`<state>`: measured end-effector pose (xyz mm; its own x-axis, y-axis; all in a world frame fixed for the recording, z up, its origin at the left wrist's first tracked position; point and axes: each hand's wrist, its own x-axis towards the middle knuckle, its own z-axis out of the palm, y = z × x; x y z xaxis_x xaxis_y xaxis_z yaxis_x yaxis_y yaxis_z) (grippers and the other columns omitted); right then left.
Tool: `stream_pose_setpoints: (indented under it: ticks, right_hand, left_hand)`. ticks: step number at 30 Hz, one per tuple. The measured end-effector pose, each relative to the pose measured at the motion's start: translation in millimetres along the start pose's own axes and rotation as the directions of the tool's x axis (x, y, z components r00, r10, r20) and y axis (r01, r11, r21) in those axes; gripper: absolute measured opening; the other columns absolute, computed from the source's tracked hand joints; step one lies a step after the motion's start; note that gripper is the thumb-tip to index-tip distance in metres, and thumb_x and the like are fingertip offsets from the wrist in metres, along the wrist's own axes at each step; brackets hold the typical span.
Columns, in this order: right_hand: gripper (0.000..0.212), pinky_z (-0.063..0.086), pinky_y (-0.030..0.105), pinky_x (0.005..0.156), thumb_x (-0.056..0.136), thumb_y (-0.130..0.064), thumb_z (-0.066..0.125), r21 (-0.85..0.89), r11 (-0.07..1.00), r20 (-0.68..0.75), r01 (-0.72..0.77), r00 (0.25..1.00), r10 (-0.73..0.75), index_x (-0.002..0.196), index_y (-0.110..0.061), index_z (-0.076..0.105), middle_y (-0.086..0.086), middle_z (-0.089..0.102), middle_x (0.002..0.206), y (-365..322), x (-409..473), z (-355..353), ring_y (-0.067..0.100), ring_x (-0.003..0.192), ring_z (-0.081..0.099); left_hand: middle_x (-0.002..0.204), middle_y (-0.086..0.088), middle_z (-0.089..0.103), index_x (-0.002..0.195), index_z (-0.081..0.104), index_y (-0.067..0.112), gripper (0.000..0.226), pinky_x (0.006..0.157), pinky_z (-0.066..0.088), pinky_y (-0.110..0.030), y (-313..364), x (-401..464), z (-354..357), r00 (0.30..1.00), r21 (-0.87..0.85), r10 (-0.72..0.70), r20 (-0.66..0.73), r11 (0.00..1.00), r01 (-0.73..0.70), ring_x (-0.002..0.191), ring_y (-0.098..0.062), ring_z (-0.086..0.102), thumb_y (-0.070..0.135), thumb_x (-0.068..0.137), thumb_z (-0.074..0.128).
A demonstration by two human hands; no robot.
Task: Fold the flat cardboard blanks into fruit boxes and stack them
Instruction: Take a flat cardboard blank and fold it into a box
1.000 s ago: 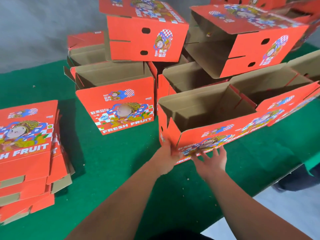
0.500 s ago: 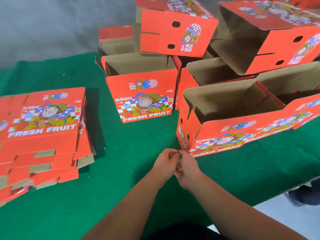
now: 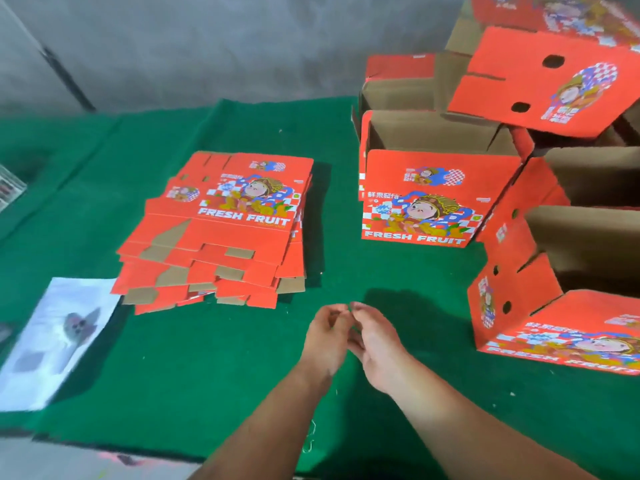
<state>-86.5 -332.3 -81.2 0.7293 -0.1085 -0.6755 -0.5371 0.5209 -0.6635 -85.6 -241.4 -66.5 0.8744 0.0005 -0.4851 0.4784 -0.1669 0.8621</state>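
A stack of flat red "FRESH FRUIT" cardboard blanks lies on the green table, left of centre. Several folded red boxes stand at the right: one upright box faces me, another sits at the near right edge, and one lies tilted on top of the pile. My left hand and my right hand meet over the bare cloth in front of me, fingers loosely curled and touching each other. Neither hand holds any cardboard.
The green cloth table has a white printed sheet at its near left. A grey wall runs behind. Bare cloth lies between the blanks and the upright box. The table's near edge shows at the bottom left.
My hands let go of the near right box and came together over the cloth. My view has swung left, bringing the stack of blanks towards the centre.
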Motion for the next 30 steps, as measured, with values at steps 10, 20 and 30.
stream_pose_setpoints:
  ticks: [10,20,30]
  right_hand:
    - [0.028,0.054,0.045,0.103,0.102,-0.011,0.045,-0.243,0.97,0.1,0.013,0.995,0.012,0.117,-0.022,0.066,0.007,0.069,0.12,10.4,18.3,99.0,0.021,0.1,0.069]
    - [0.009,0.058,0.032,0.064,0.098,-0.023,0.057,-0.342,0.939,-0.059,0.026,0.997,-0.049,0.102,-0.029,0.061,0.008,0.072,0.103,-1.7,68.6,198.2,0.02,0.074,0.066]
    - [0.028,0.052,0.033,0.071,0.095,-0.051,0.062,-0.238,0.963,-0.312,-0.125,0.949,0.046,0.083,-0.026,0.059,-0.003,0.059,0.087,-11.1,102.5,236.5,0.015,0.073,0.054]
  left_hand:
    - [0.113,-0.008,0.073,0.114,0.061,0.016,0.013,0.1,0.055,-0.047,0.7,26.9,-98.1,0.988,-0.175,-0.02,-0.153,0.985,-0.007,0.095,-0.022,0.074,0.016,0.103,0.053]
    - [0.122,0.015,0.067,0.131,0.056,0.035,0.037,0.093,0.049,-0.014,16.4,95.4,-187.4,0.992,0.061,0.062,-0.11,0.997,-0.056,0.11,0.001,0.064,0.021,0.096,0.059]
    - [0.172,-0.002,0.009,0.156,0.035,0.03,0.059,0.115,0.042,-0.042,22.0,146.1,-233.7,0.963,0.476,0.168,0.209,0.843,-0.25,0.151,-0.024,0.033,0.019,0.101,0.053]
